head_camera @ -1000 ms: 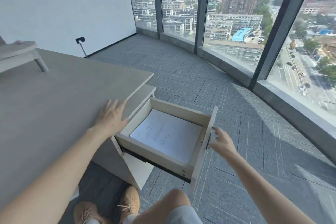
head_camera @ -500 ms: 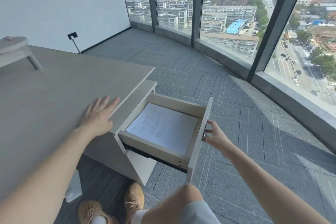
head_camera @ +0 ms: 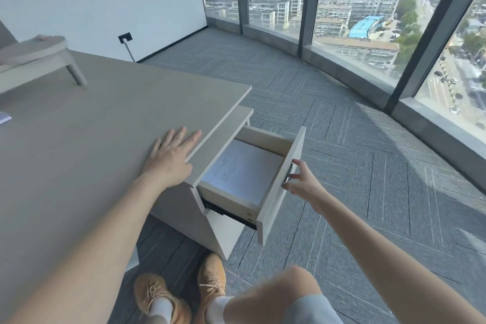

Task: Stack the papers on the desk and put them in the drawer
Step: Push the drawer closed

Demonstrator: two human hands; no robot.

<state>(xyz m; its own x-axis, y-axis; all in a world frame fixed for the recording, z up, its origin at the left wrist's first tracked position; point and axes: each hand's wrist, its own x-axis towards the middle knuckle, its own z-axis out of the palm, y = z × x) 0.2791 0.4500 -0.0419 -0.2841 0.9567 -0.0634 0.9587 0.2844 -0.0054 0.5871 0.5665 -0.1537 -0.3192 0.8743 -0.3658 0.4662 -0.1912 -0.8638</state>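
Note:
A stack of white printed papers (head_camera: 243, 169) lies flat inside the drawer (head_camera: 280, 181), which stands partly pulled out from under the desk's right end. My right hand (head_camera: 302, 183) touches the drawer's front panel at its dark metal handle, fingers curled around it. My left hand (head_camera: 172, 156) rests flat and spread on the grey desk top (head_camera: 92, 139), just left of the drawer.
A grey stand (head_camera: 36, 56) sits at the desk's back left, and a bluish item (head_camera: 4, 117) shows at the left edge. Grey carpet (head_camera: 355, 166) runs to curved floor-to-ceiling windows (head_camera: 355, 8). My legs and orange shoes (head_camera: 184, 289) are below the drawer.
The drawer has slid inward, so less of it and the papers shows. My right hand stayed at the handle and moved with the front panel. My left hand stayed on the desk.

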